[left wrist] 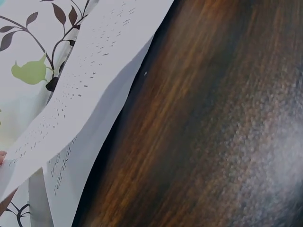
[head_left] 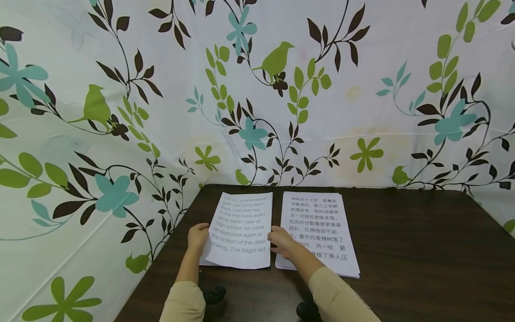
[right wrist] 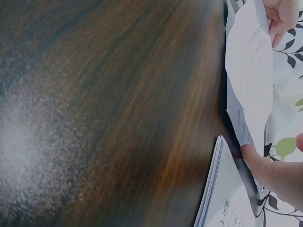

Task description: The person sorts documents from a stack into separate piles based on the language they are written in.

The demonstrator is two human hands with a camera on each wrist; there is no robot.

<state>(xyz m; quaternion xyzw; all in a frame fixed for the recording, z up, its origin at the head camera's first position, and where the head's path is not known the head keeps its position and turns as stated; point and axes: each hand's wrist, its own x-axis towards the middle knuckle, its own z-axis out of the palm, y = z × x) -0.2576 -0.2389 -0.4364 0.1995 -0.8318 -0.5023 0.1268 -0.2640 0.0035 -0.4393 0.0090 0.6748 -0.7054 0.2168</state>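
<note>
1. Sheet of paper [head_left: 241,228], printed in large English type, lies between the two hands; its near part bows up off another page [left wrist: 75,170] beneath it.
2. The left hand [head_left: 198,237] pinches the sheet by its left edge, with paper between the fingers.
3. The right hand [head_left: 283,243] is at the opposite edge. A finger [right wrist: 262,168] touches the paper there, while the thumb shows only in part; whether this hand pinches the sheet, I cannot tell.
4. A stack of pages [head_left: 318,214] printed in Chinese lies just to the right of the sheet, partly under the right hand and its forearm.
5. Behind each hand, toward the person, comes a beige sleeve [head_left: 185,302], with a dark object [head_left: 215,294] near each cuff, too unclear to name.
6. All the paper rests on a brown wooden table [head_left: 422,250]; beyond the hands rises a wall cover [head_left: 342,112] patterned with leaves, flowers and green birds.
</note>
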